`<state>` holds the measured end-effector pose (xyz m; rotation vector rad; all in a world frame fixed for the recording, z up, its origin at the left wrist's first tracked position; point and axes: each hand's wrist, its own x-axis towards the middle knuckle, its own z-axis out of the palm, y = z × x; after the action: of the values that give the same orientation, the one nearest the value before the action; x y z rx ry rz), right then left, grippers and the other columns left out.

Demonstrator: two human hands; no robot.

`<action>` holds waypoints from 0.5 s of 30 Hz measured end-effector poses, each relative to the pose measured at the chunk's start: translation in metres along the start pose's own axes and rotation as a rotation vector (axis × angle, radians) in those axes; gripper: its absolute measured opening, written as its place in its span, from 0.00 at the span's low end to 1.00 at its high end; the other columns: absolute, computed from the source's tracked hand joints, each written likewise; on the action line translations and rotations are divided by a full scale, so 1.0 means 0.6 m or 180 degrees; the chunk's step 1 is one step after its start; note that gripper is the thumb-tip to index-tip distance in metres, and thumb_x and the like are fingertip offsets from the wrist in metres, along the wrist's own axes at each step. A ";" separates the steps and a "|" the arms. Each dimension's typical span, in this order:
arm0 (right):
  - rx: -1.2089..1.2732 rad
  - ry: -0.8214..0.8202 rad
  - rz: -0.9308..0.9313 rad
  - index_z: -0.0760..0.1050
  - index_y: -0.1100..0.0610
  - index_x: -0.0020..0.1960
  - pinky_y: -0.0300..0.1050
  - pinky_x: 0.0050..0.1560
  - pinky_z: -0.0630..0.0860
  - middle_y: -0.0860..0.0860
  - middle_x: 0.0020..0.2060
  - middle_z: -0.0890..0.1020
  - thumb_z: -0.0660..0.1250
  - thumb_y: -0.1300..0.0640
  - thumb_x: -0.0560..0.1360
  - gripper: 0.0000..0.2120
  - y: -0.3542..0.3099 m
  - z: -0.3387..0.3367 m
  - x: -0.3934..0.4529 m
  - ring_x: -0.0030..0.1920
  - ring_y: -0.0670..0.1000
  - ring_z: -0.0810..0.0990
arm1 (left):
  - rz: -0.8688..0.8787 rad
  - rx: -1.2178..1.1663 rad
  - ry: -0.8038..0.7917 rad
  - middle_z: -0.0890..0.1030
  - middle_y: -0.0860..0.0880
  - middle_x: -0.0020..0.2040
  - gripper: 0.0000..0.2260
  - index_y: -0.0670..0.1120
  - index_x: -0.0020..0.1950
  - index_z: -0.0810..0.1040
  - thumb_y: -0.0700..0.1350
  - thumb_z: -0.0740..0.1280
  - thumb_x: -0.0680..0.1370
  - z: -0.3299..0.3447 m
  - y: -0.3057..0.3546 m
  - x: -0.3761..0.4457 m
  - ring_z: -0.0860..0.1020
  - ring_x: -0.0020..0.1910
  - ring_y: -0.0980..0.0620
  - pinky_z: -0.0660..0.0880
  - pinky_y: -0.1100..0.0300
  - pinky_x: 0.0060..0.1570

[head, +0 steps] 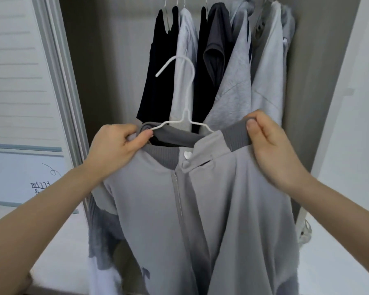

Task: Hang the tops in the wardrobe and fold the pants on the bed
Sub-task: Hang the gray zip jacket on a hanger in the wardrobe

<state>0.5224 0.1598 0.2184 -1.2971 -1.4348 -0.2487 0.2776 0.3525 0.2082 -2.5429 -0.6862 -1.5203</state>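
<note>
Both hands hold the grey jacket (200,209) up before the open wardrobe (307,103): left hand (117,145) pinching collar and hanger (185,116), right hand (271,143) pinching collar, apparently seating it.

Open room on the left of the wardrobe (107,60), between its dark side wall and the black top (158,67). To the right the hung tops (232,60) crowd together up to the far wall, touching, no gap. The grey jacket (200,209) on its white hanger (185,92) fills the foreground, blocking the lower opening.
</note>
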 end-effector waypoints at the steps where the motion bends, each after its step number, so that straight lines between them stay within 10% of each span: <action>1: -0.0081 -0.0055 0.0021 0.71 0.60 0.47 0.30 0.42 0.66 0.53 0.38 0.73 0.54 0.61 0.83 0.09 0.006 -0.005 0.005 0.37 0.40 0.68 | -0.0200 0.0071 0.0047 0.68 0.42 0.24 0.33 0.36 0.31 0.71 0.66 0.56 0.75 -0.001 -0.010 -0.004 0.69 0.27 0.44 0.64 0.54 0.31; 7: -0.0109 -0.0110 -0.0023 0.74 0.54 0.52 0.44 0.58 0.72 0.51 0.54 0.81 0.54 0.57 0.83 0.10 0.009 -0.032 0.055 0.54 0.45 0.78 | 0.0257 0.0920 0.0017 0.70 0.48 0.21 0.37 0.44 0.25 0.72 0.70 0.46 0.78 -0.002 -0.021 -0.021 0.69 0.22 0.48 0.64 0.58 0.25; 15: -0.0045 -0.1160 -0.0111 0.65 0.47 0.67 0.33 0.37 0.66 0.45 0.31 0.69 0.61 0.60 0.80 0.18 0.031 0.034 0.034 0.31 0.43 0.68 | -0.0893 -0.0035 0.0444 0.60 0.49 0.21 0.31 0.45 0.24 0.60 0.67 0.68 0.71 0.010 0.006 0.022 0.59 0.23 0.51 0.58 0.58 0.28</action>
<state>0.5306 0.1933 0.2185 -1.3785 -1.7653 -0.0449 0.2895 0.3553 0.2172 -2.3984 -1.0526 -1.7675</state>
